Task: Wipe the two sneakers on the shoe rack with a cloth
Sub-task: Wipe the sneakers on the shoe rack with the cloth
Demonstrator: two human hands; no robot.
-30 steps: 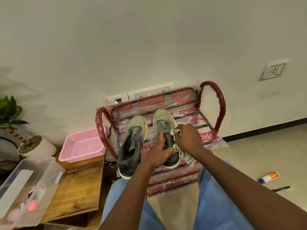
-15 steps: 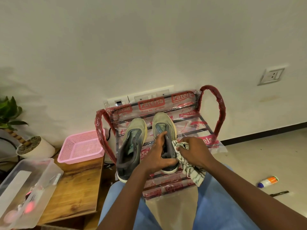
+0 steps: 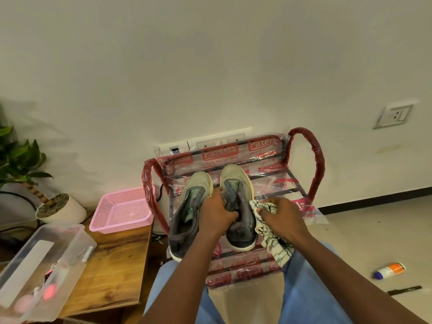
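Pale wall behind; wrapped shoe rack [image 3: 319,162] on floor carries both sneakers. Left grip [image 3: 217,213] grasps right-side sneaker [image 3: 233,176] at its collar, right grip [image 3: 281,212] clenches cloth [image 3: 278,250] against that shoe's outer side. Judgement: brace shoe firmly, wipe heel-to-toe in even strokes; left-side sneaker [image 3: 195,190] next.

L hand [image 3: 216,216] grips collar of R sneaker [image 3: 235,176] on shoe rack [image 3: 316,157]; R hand [image 3: 281,217] holds bunched cloth [image 3: 275,246] vs its outer side; L sneaker [image 3: 190,202] just beside; pink basket [image 3: 121,210] on wood surface [image 3: 112,265].
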